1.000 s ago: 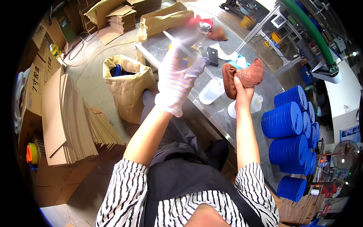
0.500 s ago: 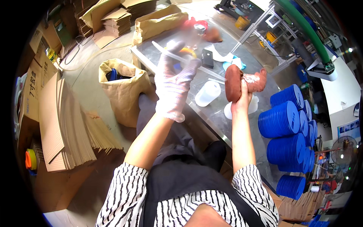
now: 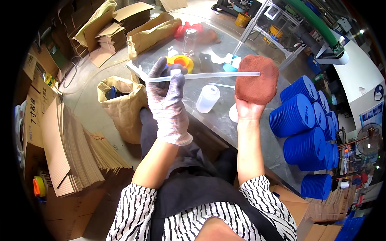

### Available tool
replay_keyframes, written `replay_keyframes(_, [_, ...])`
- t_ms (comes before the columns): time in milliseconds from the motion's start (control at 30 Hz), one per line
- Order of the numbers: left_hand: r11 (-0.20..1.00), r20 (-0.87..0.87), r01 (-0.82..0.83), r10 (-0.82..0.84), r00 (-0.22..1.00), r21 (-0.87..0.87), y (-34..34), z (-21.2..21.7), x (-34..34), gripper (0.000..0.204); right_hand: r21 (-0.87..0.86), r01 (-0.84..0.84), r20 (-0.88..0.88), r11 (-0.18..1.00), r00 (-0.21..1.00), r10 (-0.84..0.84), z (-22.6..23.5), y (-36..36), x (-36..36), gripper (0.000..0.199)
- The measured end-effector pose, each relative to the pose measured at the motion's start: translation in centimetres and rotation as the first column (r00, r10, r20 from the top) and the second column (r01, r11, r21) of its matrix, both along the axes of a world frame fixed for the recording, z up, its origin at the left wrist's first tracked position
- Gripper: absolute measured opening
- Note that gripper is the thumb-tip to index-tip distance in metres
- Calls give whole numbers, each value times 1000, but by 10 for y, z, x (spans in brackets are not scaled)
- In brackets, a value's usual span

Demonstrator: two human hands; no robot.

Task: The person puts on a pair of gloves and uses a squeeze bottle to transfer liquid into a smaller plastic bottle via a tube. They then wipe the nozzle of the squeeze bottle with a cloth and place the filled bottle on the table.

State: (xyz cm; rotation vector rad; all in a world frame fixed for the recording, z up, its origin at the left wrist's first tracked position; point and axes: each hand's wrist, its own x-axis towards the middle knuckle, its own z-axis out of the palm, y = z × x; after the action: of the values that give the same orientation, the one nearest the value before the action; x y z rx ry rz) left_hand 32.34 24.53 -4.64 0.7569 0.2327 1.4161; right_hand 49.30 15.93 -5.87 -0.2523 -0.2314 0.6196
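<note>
While a paper bag [image 3: 122,118] stands at left, the gloved left hand [image 3: 168,104] pinches a white tube [image 3: 219,75], roughly level above the surface [image 3: 272,150]. White bottle [image 3: 208,99] stands below it. Tube's right end overlaps the brown cloth [image 3: 257,86]; contact unclear. Bare right hand [image 3: 249,109], apart from the left, holds the cloth. Blue discs [image 3: 290,115] at right.

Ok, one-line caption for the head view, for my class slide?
Gloved left hand holds a translucent tube, which overlaps the brown plush pad in the bare right hand.
</note>
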Motion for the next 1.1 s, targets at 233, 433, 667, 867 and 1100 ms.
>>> replay_keyframes(233, [999,10,11,-11,1000,-32,4,-14,-9,47,151,-238,-117,959,960,256,2,-2,-7,45])
replay_keyframes(433, [999,83,-39,37,996,23,15,-15,-31,43,73,-132,57,989,990,128,1,1,-11,50])
replay_keyframes(667, [965,30,-262,261,965,24,42,-35,-56,40,-400,560,757,725,649,-83,-42,5,29,56])
replay_keyframes(867, [930,26,-361,364,931,-74,59,-42,-69,37,-203,930,949,307,109,297,-65,33,26,61])
replay_keyframes(1100, [908,-15,-408,408,913,-99,64,-44,-76,32,62,941,872,333,-213,440,-72,44,27,52])
